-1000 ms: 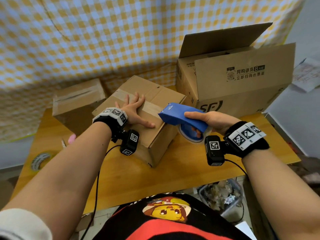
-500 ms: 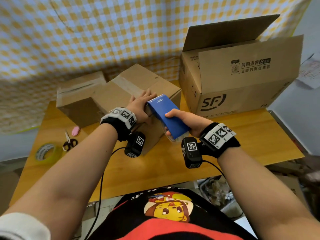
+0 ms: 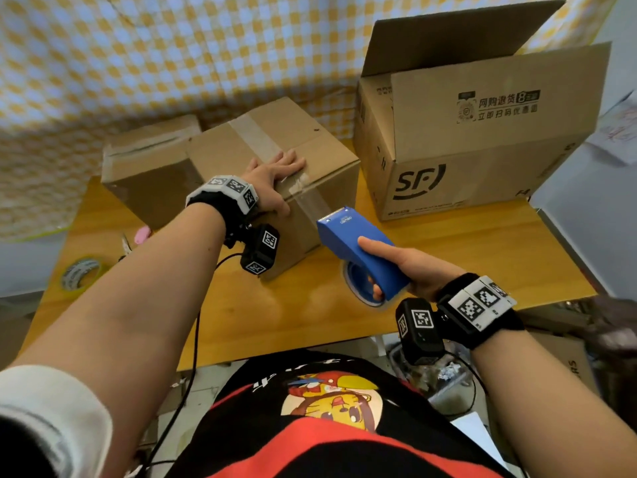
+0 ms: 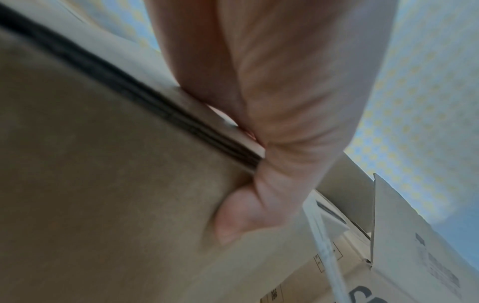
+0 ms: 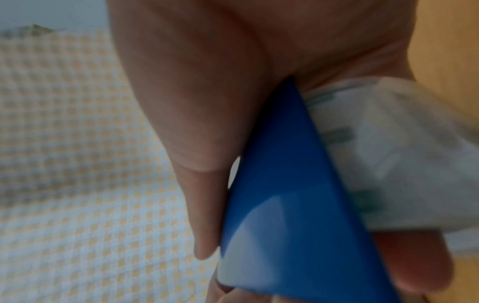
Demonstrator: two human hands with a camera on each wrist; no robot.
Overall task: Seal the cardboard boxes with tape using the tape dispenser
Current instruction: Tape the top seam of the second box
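A closed cardboard box (image 3: 310, 153) stands mid-table with a strip of tape (image 3: 256, 138) along its top seam. My left hand (image 3: 272, 177) lies flat on the box's near top edge, thumb (image 4: 233, 217) down the front face (image 4: 103, 194). A clear stretch of tape (image 3: 312, 201) runs from that edge down to the blue tape dispenser (image 3: 358, 251). My right hand (image 3: 410, 267) grips the dispenser (image 5: 293, 205), just in front of the box and above the table. The tape roll (image 5: 388, 153) sits under my palm.
A big open SF box (image 3: 482, 132) stands at the back right. A smaller taped box (image 3: 148, 160) sits behind on the left. A tape roll (image 3: 81, 272), scissors (image 3: 125, 241) and a pink thing (image 3: 143, 232) lie at the table's left. A checked cloth (image 3: 172, 53) hangs behind.
My right hand has pulled the dispenser off the box top, over the near edge and down toward me, drawing tape out. My left hand has stayed pressing on the box top.
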